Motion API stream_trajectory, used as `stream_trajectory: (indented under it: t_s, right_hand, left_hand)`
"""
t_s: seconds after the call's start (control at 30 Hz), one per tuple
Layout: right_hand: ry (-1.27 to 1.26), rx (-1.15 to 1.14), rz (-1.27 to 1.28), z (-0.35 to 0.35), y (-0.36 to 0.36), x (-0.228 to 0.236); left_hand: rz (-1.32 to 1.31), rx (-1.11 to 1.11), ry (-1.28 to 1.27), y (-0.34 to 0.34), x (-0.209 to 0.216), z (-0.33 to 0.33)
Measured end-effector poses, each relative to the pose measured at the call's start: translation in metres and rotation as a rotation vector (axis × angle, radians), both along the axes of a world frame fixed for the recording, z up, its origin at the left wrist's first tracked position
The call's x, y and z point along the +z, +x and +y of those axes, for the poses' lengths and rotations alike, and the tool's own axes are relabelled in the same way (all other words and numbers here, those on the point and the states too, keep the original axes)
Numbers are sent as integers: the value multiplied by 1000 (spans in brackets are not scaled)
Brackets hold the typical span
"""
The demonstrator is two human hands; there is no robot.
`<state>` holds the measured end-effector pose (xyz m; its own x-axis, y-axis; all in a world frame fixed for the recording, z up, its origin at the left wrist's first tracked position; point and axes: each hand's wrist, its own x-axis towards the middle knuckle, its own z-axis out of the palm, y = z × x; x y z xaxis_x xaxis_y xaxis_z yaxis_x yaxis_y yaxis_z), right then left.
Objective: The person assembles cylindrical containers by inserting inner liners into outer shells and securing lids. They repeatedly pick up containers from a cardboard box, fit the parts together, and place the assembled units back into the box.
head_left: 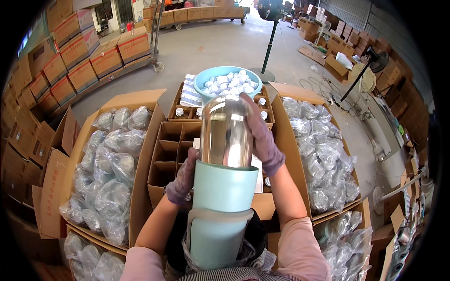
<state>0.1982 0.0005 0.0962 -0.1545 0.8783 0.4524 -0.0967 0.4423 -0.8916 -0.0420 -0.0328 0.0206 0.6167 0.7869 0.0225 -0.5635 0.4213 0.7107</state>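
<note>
A shiny silver flask liner [226, 131], rounded end up, stands partly inside a pale teal thermos casing [225, 187]. My gloved right hand [264, 140] is wrapped round the liner's right side, fingers reaching up to its rounded top. At the casing's left rim my gloved left hand [182, 180] grips its side; some of its fingers are hidden behind the casing. A grey handle band [218, 214] crosses the casing lower down. The casing's lower end rests close against my body, with clear plastic film [192, 257] around it.
Ahead, a blue basin [201, 77] of white caps sits on a carton. Below it is a divided carton [161, 154]. Open cartons of plastic-wrapped items [112, 164] [323, 154] flank me. Stacked boxes [82, 51] and standing fans [271, 9] are farther off.
</note>
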Motion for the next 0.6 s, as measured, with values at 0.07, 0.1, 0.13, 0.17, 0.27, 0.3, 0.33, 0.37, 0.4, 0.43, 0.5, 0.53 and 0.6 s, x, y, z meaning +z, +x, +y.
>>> stream_trajectory:
  t_s: [0.07, 0.1, 0.13, 0.17, 0.27, 0.3, 0.33, 0.37, 0.4, 0.43, 0.5, 0.53, 0.6]
  right_hand:
    - [-33, 86, -71, -42, -13, 16]
    - [-69, 137, -81, -56, -18, 17]
    - [-105, 109, -130, -68, -22, 15]
    - [-209, 116, -49, -75, -16, 15]
    - [-72, 30, -284, -93, -10, 24]
    - [-6, 35, -370, -96, -4, 30]
    - [125, 53, -482, -98, 1, 35]
    - [263, 67, -594, -97, 6, 39]
    - [171, 218, -508, -96, 8, 44]
    - [124, 248, -584, -99, 8, 49]
    - [42, 304, -748, -103, 7, 66]
    - [91, 274, -855, -105, 6, 74]
    - [25, 309, -1326, -117, -17, 107]
  left_hand:
    - [184, 190, 251, -4, 19, -24]
    - [296, 307, 396, -6, 18, -33]
    - [433, 439, 610, -11, -9, -30]
    - [562, 531, 814, -6, -12, -35]
    - [829, 653, 1087, -7, 31, -71]
    - [699, 533, 822, -4, 32, -75]
    - [751, 517, 810, -2, 37, -78]
    - [764, 527, 820, 1, 43, -81]
    - [776, 543, 835, 3, 50, -84]
    - [788, 558, 850, 4, 52, -87]
    - [770, 573, 890, 6, 40, -86]
    - [827, 560, 954, 3, 36, -84]
    - [796, 581, 955, 2, 34, -88]
